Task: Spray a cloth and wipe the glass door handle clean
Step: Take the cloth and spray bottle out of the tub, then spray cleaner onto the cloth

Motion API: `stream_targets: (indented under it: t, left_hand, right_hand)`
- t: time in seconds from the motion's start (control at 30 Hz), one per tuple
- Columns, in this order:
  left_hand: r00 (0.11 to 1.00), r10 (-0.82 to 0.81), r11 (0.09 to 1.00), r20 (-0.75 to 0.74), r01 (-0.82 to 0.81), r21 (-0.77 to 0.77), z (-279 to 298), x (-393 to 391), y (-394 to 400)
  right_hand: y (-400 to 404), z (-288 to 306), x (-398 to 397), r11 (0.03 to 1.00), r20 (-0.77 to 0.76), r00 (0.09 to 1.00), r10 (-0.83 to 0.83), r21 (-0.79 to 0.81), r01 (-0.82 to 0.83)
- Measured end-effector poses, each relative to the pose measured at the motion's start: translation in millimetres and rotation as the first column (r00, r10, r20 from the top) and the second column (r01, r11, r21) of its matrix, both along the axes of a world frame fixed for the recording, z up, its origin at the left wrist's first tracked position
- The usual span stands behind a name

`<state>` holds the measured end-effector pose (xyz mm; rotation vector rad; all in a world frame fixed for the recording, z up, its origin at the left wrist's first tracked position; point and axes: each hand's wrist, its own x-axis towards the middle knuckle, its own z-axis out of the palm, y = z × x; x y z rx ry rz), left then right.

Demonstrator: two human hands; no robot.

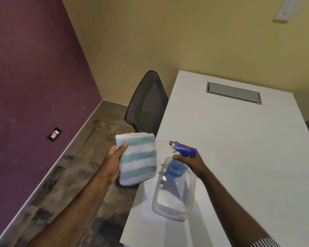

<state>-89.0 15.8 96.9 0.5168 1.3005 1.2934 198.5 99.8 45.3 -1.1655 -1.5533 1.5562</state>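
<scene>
My left hand (114, 157) holds a folded cloth (137, 159) with teal and white stripes, thumb pressed on its front, just left of the table's corner. My right hand (189, 157) grips the blue trigger head of a clear plastic spray bottle (175, 191). The bottle's base is on or just above the white table (239, 139), and its nozzle points left at the cloth, a short gap away. No glass door or handle is in view.
A black mesh office chair (146, 104) is pushed against the table's left side. A grey cable hatch (234, 92) is set into the tabletop at the far end. A purple wall with an outlet (54, 134) runs along the left, over carpeted floor.
</scene>
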Motion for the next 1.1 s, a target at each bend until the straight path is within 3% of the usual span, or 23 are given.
stream_targets:
  t: [0.23, 0.47, 0.63, 0.73, 0.83, 1.1]
  left_hand:
    - [0.982, 0.191, 0.981, -0.004, -0.191, -0.018, 7, 2, 3]
    - [0.978, 0.202, 0.979, -0.059, -0.203, -0.011, 26, 0, 16]
    - [0.994, 0.103, 0.991, -0.046, -0.099, 0.094, 49, 0, 21]
    - [0.974, 0.225, 0.972, -0.027, -0.222, 0.078, 73, 8, 28]
    - [0.947, 0.319, 0.945, -0.028, -0.315, 0.092, 93, 12, 38]
    - [0.965, 0.258, 0.949, -0.054, -0.242, 0.201, 123, 1, 51]
  right_hand:
    - [-7, 0, -10, 0.998, -0.146, 0.989, -0.024, 0.049, 0.032]
    - [-41, 71, -5, 0.978, -0.28, 0.95, -0.139, 0.112, 0.176]
    - [-58, 112, -10, 0.946, -0.21, 0.973, -0.099, 0.282, 0.158]
    - [-71, 123, -22, 0.942, -0.151, 0.977, -0.15, 0.277, 0.188]
    - [-82, 125, -36, 0.918, -0.15, 0.943, -0.297, 0.227, 0.325]
    - [-90, 152, -84, 0.851, -0.148, 0.878, -0.456, 0.217, 0.479]
